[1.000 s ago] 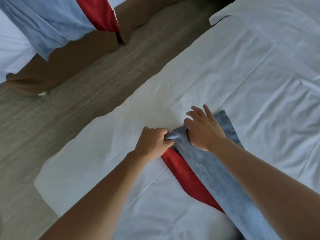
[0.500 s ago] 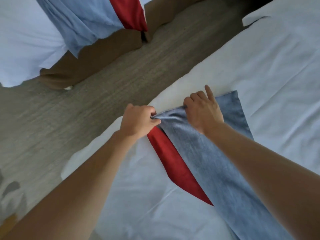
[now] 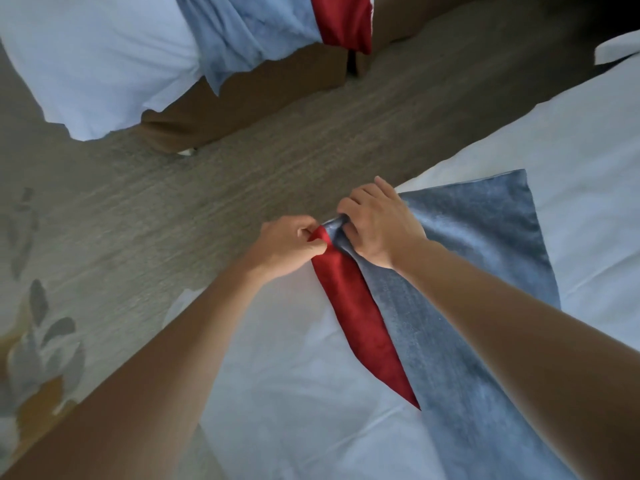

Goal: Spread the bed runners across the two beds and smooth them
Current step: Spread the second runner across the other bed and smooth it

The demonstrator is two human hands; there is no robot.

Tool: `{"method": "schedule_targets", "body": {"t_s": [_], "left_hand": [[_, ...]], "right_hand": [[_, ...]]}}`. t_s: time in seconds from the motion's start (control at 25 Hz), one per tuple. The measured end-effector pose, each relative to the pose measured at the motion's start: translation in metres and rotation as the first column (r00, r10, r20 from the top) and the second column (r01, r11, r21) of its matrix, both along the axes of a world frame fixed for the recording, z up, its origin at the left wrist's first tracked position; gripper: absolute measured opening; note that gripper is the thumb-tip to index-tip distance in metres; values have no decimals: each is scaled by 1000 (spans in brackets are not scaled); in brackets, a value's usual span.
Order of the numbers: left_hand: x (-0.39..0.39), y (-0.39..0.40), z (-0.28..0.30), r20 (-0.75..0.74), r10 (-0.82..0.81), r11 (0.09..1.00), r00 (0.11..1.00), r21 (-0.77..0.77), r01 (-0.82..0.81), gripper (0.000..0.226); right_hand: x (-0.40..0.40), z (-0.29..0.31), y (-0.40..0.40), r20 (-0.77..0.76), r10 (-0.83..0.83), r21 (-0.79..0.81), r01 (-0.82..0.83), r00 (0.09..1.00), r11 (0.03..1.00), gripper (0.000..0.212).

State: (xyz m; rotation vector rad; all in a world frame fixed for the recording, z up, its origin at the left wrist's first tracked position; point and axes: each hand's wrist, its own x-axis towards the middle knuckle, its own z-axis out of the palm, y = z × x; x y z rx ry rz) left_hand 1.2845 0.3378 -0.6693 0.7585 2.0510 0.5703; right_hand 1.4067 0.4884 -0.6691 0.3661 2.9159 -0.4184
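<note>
Blue-and-red runner (image 3: 460,271): lies across the near bed (image 3: 588,150), its end at the bed's edge by the floor (image 3: 242,161).
Left hand (image 3: 287,245): pinches the red corner.
Right hand (image 3: 379,225): grips the bunched blue edge.
Far bed (image 3: 90,57): second runner (image 3: 263,29) draped over it.

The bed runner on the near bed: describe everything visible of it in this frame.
The bed runner is a long band of soft, velvety-looking cloth, blue-grey with a red strip along one side. It lies across the white bed, running from the bottom right up to the bed's edge by the carpet. Its end is bunched: the left hand pinches the red corner and the right hand grips the blue cloth beside it. One far corner lies flat.
</note>
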Motion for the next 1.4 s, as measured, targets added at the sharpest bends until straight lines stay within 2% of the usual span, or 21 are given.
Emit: {"method": "schedule_targets", "body": {"t_s": [0.12, 0.24, 0.36, 0.52, 0.6, 0.76, 0.84, 0.92, 1.0, 1.12, 1.16, 1.24, 1.32, 1.4], "left_hand": [[0, -9, -8, 108, -10, 999, 994, 44, 6, 20], [5, -12, -17, 165, 13, 997, 986, 67, -24, 19], [0, -11, -25, -8, 3, 996, 1000, 85, -2, 23], [-25, -27, -26, -339, -75, 997, 938, -9, 77, 28], [-35, -36, -28, -373, -51, 998, 927, -55, 32, 35], [-31, -48, -32, -203, 70, 994, 977, -71, -86, 27], [-28, -57, -35, -255, -6, 996, 967, -88, -17, 24], [-41, -64, -37, -406, -47, 996, 913, -91, 11, 13], [-66, -67, -40, -493, -92, 983, 865, -182, 1, 14], [-82, -55, -44, -403, -262, 900, 877, -430, 71, 16], [-76, -45, -46, -391, -257, 905, 884, -419, 77, 17], [-49, -14, -51, -398, -178, 965, 900, -251, 80, 27], [-17, 28, -50, -428, -132, 991, 894, -53, 121, 28], [15, 75, -45, -468, -144, 973, 872, 93, 211, 24]], "right_hand": [[-4, -13, -3, -101, 18, 44, -14, 995, 999, 30], [-1, -25, 3, -122, 0, 82, 11, 992, 997, 14], [-2, -29, 0, -121, -33, 139, 50, 992, 989, 13], [-11, -30, -16, -120, -57, 100, 69, 991, 993, 42], [-13, -33, -15, -150, -60, 118, 78, 987, 990, 31], [-13, -41, -10, -129, -69, 133, 86, 989, 987, 13], [-18, -46, -10, -99, -60, 142, 74, 993, 987, 11], [-35, -46, -10, -66, -54, 144, 63, 996, 988, 10], [-53, -42, -11, -29, -44, 142, 48, 999, 989, 15], [-48, -40, -1, 23, -65, 162, 60, 998, 985, 36], [-37, -39, 6, 43, -94, 174, 85, 995, 981, 40], [-4, -38, 22, 63, -181, 183, 167, 982, 969, 40], [33, -36, 39, 18, -277, 195, 268, 961, 943, 36], [64, -33, 51, -62, -336, 211, 341, 940, 916, 33]]}}
